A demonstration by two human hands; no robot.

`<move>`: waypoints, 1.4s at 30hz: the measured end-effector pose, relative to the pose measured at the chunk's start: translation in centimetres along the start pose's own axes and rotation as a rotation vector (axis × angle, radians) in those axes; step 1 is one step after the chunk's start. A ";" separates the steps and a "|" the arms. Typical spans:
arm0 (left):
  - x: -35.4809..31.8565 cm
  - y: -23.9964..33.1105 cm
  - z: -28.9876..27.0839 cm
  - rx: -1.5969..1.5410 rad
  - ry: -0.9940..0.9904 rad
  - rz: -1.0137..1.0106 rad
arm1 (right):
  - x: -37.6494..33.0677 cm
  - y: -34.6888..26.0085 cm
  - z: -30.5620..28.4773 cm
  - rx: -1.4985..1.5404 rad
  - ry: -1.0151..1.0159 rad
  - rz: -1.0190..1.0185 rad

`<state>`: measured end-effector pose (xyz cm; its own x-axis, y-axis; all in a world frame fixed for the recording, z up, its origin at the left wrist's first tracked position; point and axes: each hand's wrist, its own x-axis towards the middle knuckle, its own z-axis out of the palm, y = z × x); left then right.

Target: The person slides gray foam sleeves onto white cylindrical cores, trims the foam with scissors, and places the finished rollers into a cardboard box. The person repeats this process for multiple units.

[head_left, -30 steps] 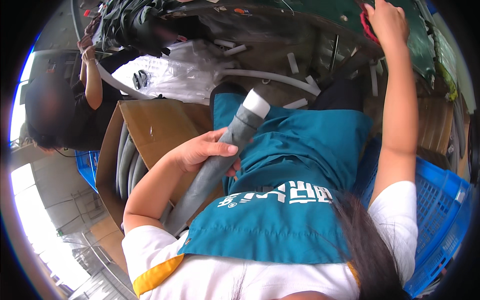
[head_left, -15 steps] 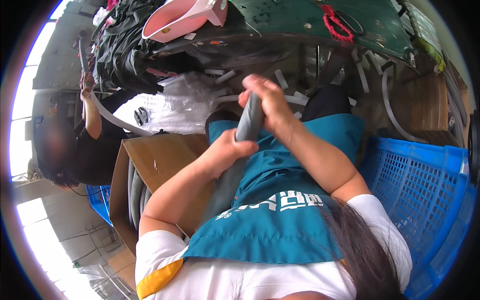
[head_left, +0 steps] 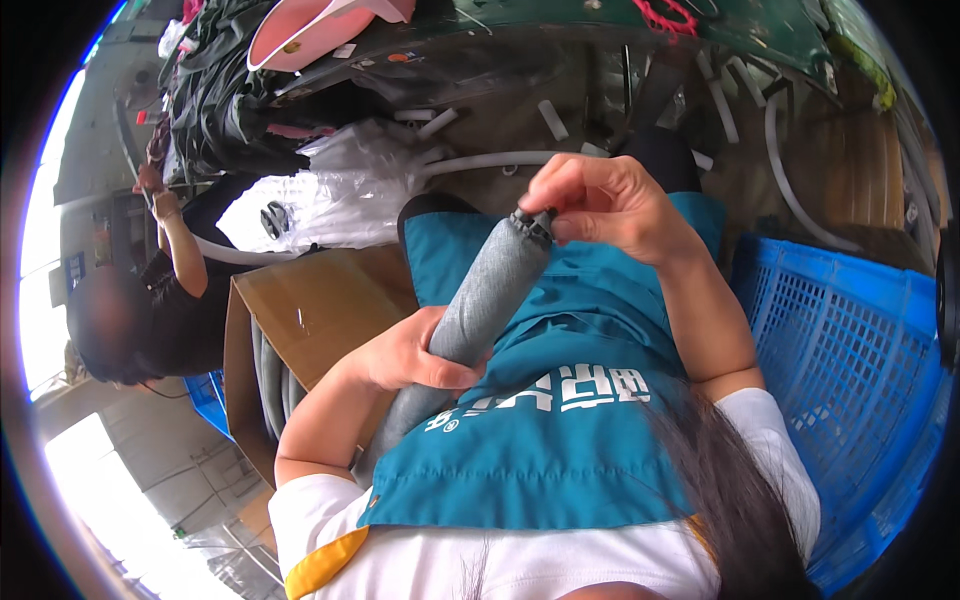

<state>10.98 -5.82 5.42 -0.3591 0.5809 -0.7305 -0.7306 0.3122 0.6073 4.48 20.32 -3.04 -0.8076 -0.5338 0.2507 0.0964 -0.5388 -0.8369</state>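
Observation:
A long grey cloth-covered tube (head_left: 478, 300) slants across my lap, its lower part running back past my left forearm toward my side. My left hand (head_left: 425, 352) is wrapped round it at mid-length, thumb across the front. At the upper end is a dark, gathered or ridged end piece (head_left: 532, 224). My right hand (head_left: 605, 208) pinches at that end piece with thumb and fingers; whether a small separate part sits between the fingertips is hidden. Beneath the tube lies my teal apron (head_left: 570, 340) with white lettering.
An open cardboard box (head_left: 310, 300) with grey tubes stands at my left, a blue plastic crate (head_left: 830, 340) at my right. White tube pieces (head_left: 553, 120) and clear plastic bags (head_left: 350, 190) lie ahead, below a green table (head_left: 520, 25). A co-worker (head_left: 150, 290) handles a tube at far left.
My right hand has moved from around the tube's upper part to a pinch at its end. My left hand has slid lower, toward me, and the gathered end now shows.

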 end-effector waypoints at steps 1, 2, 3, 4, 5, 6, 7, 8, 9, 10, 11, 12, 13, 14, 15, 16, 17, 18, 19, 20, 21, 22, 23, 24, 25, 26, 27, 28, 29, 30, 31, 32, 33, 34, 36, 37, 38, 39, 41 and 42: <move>0.0 0.0 0.2 -0.048 -0.010 -0.012 | -0.3 0.3 -0.2 0.011 -0.012 0.014; 0.0 0.0 0.2 -0.096 -0.020 -0.013 | -0.3 0.2 -0.3 0.011 -0.032 0.028; 0.1 0.1 0.3 -0.145 -0.029 -0.013 | -0.5 0.0 -0.1 -0.021 0.012 0.060; 0.2 0.2 0.4 -0.195 -0.038 -0.014 | -0.5 -0.5 -0.2 -0.042 -0.019 0.162; 0.3 0.3 0.7 -0.212 -0.030 -0.009 | -0.4 -1.2 -0.2 -0.062 -0.056 0.270; 0.4 0.7 1.2 -0.230 -0.021 -0.003 | -0.4 -1.6 -0.1 -0.082 -0.095 0.379; 0.4 0.8 1.4 -0.249 -0.013 0.003 | -0.1 -1.5 0.3 -0.113 -0.092 0.397; 0.5 0.8 1.5 -0.186 -0.010 0.028 | -0.1 -1.4 0.3 -0.096 -0.122 0.401; 0.5 0.9 1.5 -0.122 -0.008 0.054 | -0.1 -0.8 0.1 -0.078 -0.153 0.406; 0.5 0.8 1.5 -0.059 -0.005 0.079 | -0.2 -0.2 0.0 -0.061 -0.183 0.411; 0.5 0.6 1.4 0.057 -0.014 0.084 | -0.2 0.5 0.4 0.015 -0.173 0.433; 0.6 0.3 1.0 0.173 -0.022 0.089 | -0.4 0.8 0.7 0.049 -0.181 0.513; 0.6 0.1 0.8 0.289 -0.031 0.093 | -0.4 1.0 1.1 0.059 -0.202 0.501; 0.6 0.0 0.7 0.282 -0.052 0.078 | -0.4 1.3 1.4 0.069 -0.225 0.491; 0.5 -0.2 0.7 0.275 -0.073 0.062 | -0.4 1.3 1.6 -0.008 -0.277 0.484; 0.4 -0.3 0.6 0.269 -0.094 0.047 | -0.3 1.1 1.8 -0.085 -0.328 0.476; 0.4 -0.3 0.6 0.255 -0.092 0.050 | -0.3 0.8 1.9 -0.164 -0.377 0.467; 0.2 -0.2 0.7 0.242 -0.091 0.053 | -0.2 0.7 1.8 -0.069 -0.367 0.491; 0.1 -0.2 0.7 0.228 -0.089 0.056 | -0.2 0.5 1.6 0.027 -0.358 0.513; -0.2 0.1 0.6 0.176 -0.108 0.053 | -0.1 0.3 1.3 0.118 -0.351 0.535; -0.7 0.5 0.3 0.124 -0.128 0.051 | -0.2 -0.2 1.2 0.225 -0.251 0.480; -1.0 0.7 0.1 0.071 -0.148 0.049 | -0.3 -0.9 1.0 0.346 -0.135 0.457; -1.3 0.7 0.1 0.076 -0.137 0.058 | -0.5 -0.9 0.8 0.284 -0.146 0.441; -1.4 0.5 -0.1 0.119 -0.133 0.066 | -0.7 -0.8 0.7 0.222 -0.157 0.426; -1.3 0.3 -0.3 0.162 -0.129 0.075 | -0.6 -0.4 0.9 0.210 -0.208 0.428; -1.3 0.1 -0.4 0.205 -0.129 0.082 | -0.5 0.2 1.4 0.200 -0.255 0.430; -1.4 0.2 -0.2 0.197 -0.125 0.064 | -0.4 0.6 1.9 0.189 -0.303 0.432; -1.6 0.4 0.0 0.189 -0.121 0.046 | -0.3 0.8 2.4 0.213 -0.309 0.479; -1.8 0.6 0.2 0.182 -0.113 0.035 | 0.1 0.9 2.9 0.231 -0.319 0.525; -1.9 0.4 0.1 0.254 -0.104 0.057 | 0.6 0.9 3.4 0.249 -0.331 0.573; -2.1 0.0 -0.2 0.324 -0.092 0.079 | 1.1 0.7 3.8 0.240 -0.373 0.600; -2.3 -0.4 -0.3 0.391 -0.075 0.096 | 1.5 1.0 4.3 0.195 -0.418 0.589; -2.6 -0.5 -0.3 0.490 -0.048 0.094 | 1.7 1.4 4.8 0.151 -0.463 0.578; -2.9 -0.6 -0.3 0.589 -0.019 0.091 | 1.9 1.7 5.3 0.108 -0.510 0.565; -3.8 -1.0 -0.2 0.732 0.081 0.103 | 2.2 2.4 6.3 0.110 -0.506 0.546; -4.4 -1.0 -0.1 0.783 0.152 0.121 | 2.3 2.7 6.6 0.113 -0.495 0.538; -4.9 -1.1 0.0 0.831 0.224 0.135 | 2.4 3.1 6.9 0.119 -0.486 0.534; -5.5 -1.4 -0.2 0.816 0.294 0.174 | 2.7 2.8 7.5 0.101 -0.401 0.533; -6.8 -1.9 -0.4 0.844 0.322 0.238 | 3.6 3.1 7.4 0.056 -0.454 0.521; -7.3 -2.2 -0.6 0.847 0.322 0.260 | 4.0 2.9 7.7 0.037 -0.478 0.493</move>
<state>14.81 -11.18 9.23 -0.6871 0.5131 -0.5145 0.0154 0.7182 0.6957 6.02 11.60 -0.66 -0.3195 -0.9468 0.0391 0.4134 -0.1763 -0.8933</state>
